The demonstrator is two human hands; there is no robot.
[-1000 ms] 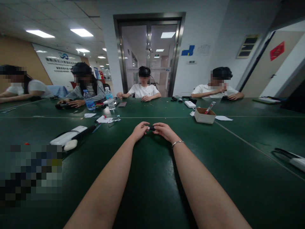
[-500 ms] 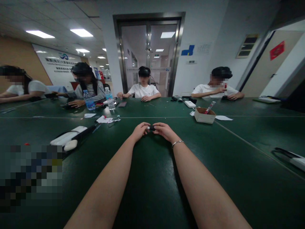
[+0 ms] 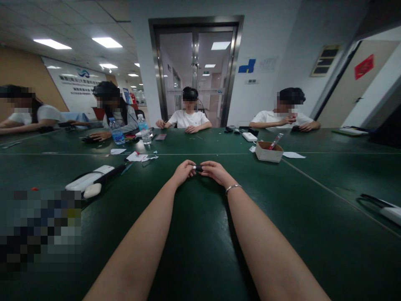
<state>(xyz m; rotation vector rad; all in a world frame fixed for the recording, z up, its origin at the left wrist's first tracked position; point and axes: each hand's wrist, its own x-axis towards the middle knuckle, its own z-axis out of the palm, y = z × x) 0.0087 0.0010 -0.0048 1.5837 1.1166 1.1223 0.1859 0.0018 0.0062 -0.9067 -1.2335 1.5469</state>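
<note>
Both my arms reach forward over the dark green table (image 3: pixel 200 234). Between my fingertips is a small black object with a silver band (image 3: pixel 197 168), held lengthwise from side to side. My left hand (image 3: pixel 184 173) pinches its silver left end. The black right end sits in the fingers of my right hand (image 3: pixel 216 172), which has a silver bangle (image 3: pixel 233 189) at its wrist. Fingers cover both ends, and the object is too small to tell its kind.
An open cardboard box (image 3: pixel 269 151) with a tube in it stands ahead on the right. Paper scraps (image 3: pixel 137 156) and two water bottles (image 3: pixel 144 130) are ahead on the left. White devices (image 3: pixel 92 179) with black cords lie at left and right. Several people sit across the table.
Slightly more of the object's silver part shows between my fingertips. My hands keep nearly the same place. Across at the right, a person's raised hand has dropped a little.
</note>
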